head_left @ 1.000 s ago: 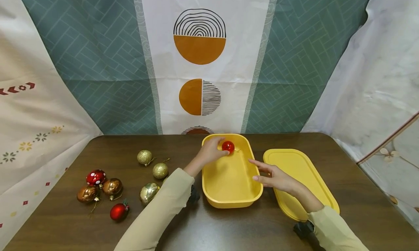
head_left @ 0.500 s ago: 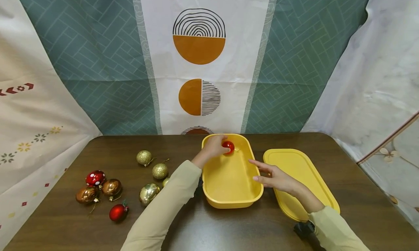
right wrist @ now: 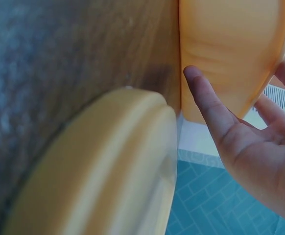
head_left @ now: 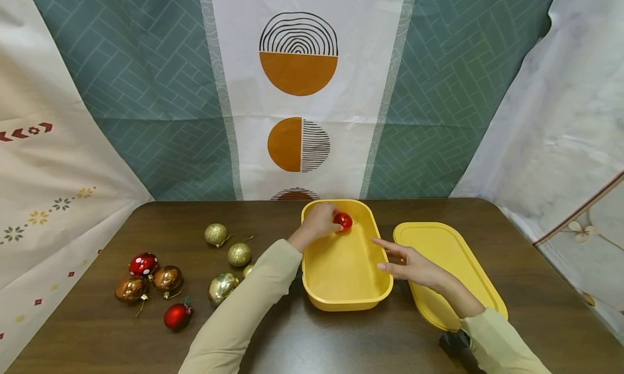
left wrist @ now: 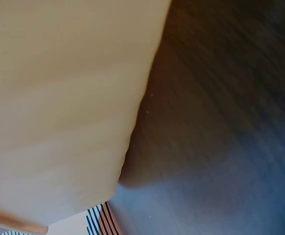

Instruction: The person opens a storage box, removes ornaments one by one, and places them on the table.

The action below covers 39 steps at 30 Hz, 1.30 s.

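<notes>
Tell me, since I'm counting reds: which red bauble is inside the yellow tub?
The plain red bauble held by the left hand; the other two reds lie on the table.

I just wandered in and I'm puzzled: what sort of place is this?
Probably a makeshift recording corner, not a lived-in room: patterned sheets hang as walls around one brown table, with only baubles and a yellow tub on it.

The red bauble (head_left: 343, 220) looks glossy like glass or shiny plastic, the yellow container (head_left: 344, 287) and its lid (head_left: 448, 255) are smooth matt plastic, the table (head_left: 122, 341) is dark wood-grain, two gold baubles (head_left: 239, 254) are rough glitter, and the backdrop (head_left: 146, 92) looks like printed cloth.
</notes>
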### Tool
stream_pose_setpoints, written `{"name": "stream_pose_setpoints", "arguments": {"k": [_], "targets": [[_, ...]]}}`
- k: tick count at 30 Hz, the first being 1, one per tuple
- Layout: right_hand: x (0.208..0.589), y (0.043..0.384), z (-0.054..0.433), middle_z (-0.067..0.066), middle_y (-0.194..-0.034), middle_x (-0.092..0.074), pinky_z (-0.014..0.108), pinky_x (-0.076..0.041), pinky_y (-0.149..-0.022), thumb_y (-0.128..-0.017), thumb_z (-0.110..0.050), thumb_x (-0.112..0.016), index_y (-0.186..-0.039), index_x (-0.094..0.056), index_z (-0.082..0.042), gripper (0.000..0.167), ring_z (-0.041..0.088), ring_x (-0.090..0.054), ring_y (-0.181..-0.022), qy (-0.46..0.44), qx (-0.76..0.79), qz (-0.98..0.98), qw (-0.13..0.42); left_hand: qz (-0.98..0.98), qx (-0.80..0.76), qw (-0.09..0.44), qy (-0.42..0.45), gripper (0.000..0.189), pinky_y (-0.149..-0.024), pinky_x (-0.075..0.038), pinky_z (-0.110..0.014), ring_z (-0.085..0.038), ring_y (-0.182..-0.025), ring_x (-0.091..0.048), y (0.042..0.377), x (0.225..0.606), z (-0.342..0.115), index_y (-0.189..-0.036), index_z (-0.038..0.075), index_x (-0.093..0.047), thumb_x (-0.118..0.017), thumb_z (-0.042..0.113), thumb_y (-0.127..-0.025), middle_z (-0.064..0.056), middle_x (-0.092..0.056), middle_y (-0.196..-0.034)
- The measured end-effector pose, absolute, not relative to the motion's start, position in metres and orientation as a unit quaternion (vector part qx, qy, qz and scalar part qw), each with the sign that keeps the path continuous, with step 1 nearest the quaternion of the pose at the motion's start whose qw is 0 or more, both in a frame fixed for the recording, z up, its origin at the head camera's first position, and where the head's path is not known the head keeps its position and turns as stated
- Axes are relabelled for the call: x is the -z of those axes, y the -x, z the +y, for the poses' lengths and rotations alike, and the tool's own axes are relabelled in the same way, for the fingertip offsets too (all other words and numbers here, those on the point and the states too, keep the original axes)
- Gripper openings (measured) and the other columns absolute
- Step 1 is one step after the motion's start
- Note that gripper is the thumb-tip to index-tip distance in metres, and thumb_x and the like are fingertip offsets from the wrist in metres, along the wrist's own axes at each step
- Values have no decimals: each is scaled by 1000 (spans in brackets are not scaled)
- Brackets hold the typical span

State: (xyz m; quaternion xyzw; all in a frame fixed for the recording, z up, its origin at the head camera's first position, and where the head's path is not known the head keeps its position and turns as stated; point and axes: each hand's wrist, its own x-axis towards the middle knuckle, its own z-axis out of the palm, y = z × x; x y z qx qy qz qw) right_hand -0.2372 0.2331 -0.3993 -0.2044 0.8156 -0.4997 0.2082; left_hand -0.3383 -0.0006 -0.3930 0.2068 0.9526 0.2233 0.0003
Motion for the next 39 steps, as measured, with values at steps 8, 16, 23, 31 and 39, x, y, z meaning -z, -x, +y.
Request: {"name": "stream_pose_setpoints", "arguments": {"k": [8, 16, 23, 31, 39], "targets": [[400, 238, 231, 26, -140, -30, 42, -47, -87, -90, -26, -56, -144, -25, -8, 64, 39, -40, -120, 198, 502, 815, 211, 952, -220, 14, -211, 44, -89, -43, -31, -21, -97, -55, 335, 392, -2, -117, 4, -56, -71, 22, -79, -8, -62, -110], [400, 237, 229, 25, -140, -31, 42, -47, -87, -90, -26, -57, -144, -26, -10, 64, 39, -40, -120, 195, 505, 814, 212, 952, -214, 11, -217, 42, -92, -42, -30, -20, -99, -55, 334, 394, -1, -117, 7, -57, -70, 21, -80, -6, -62, -110], [400, 237, 227, 24, -142, -28, 43, -47, -87, -90, -26, -57, -144, -26, -10, 64, 41, -35, -123, 195, 508, 812, 214, 952, -229, 15, -205, 42, -90, -43, -29, -19, -95, -55, 331, 394, -3, -113, 6, -55, -72, 20, -78, -6, -62, -107], [399, 236, 228, 26, -142, -29, 43, -46, -87, -90, -25, -56, -144, -26, -9, 64, 41, -37, -122, 198, 501, 816, 211, 940, -254, 0, -229, 41, -87, -45, -29, -20, -92, -55, 319, 374, -7, -111, 4, -56, -72, 21, -78, -8, -62, -105], [398, 236, 229, 24, -143, -28, 44, -46, -88, -90, -26, -57, -144, -28, -12, 62, 42, -34, -124, 193, 500, 819, 207, 923, -303, -35, -235, 40, -86, -45, -32, -21, -97, -57, 297, 335, -37, -110, 7, -58, -73, 23, -77, -7, -63, -107]]}}
